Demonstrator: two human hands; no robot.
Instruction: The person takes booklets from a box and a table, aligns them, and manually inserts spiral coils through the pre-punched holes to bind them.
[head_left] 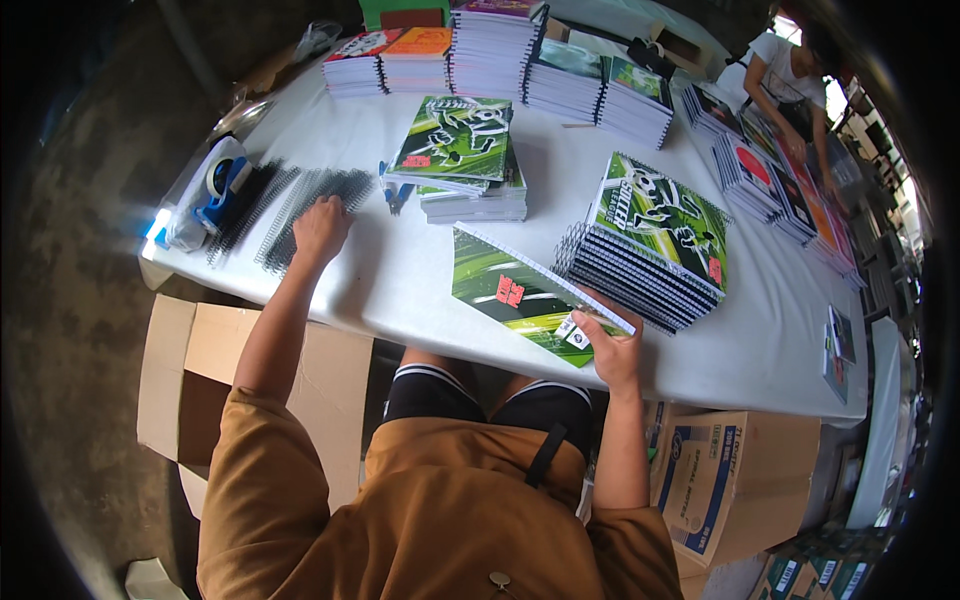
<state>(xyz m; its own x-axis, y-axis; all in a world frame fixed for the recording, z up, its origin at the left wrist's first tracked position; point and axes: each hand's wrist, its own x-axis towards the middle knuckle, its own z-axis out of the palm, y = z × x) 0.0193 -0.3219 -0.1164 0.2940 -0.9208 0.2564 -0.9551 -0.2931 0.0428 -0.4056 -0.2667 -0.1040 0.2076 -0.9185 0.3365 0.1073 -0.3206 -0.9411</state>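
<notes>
My left hand (322,232) lies on a pile of black spiral binding coils (300,205) at the table's left side. Its fingers are bent and close together on the coils; the fingertips are partly hidden. My right hand (612,352) grips the lower right corner of a green notebook (515,290), thumb on the cover. This notebook is tilted at the near edge, its white page edge facing up and right, with no coil visible on it. Beyond it stand a stack of unbound green notebooks (455,150) and, to the right, a stack of coil-bound ones (650,235).
Blue-handled pliers (396,193) lie left of the unbound stack. A blue tape dispenser (222,192) sits at the far left. Tall notebook stacks (490,55) line the back. Another person (790,80) handles notebooks at right. Cardboard boxes (750,480) stand below the table.
</notes>
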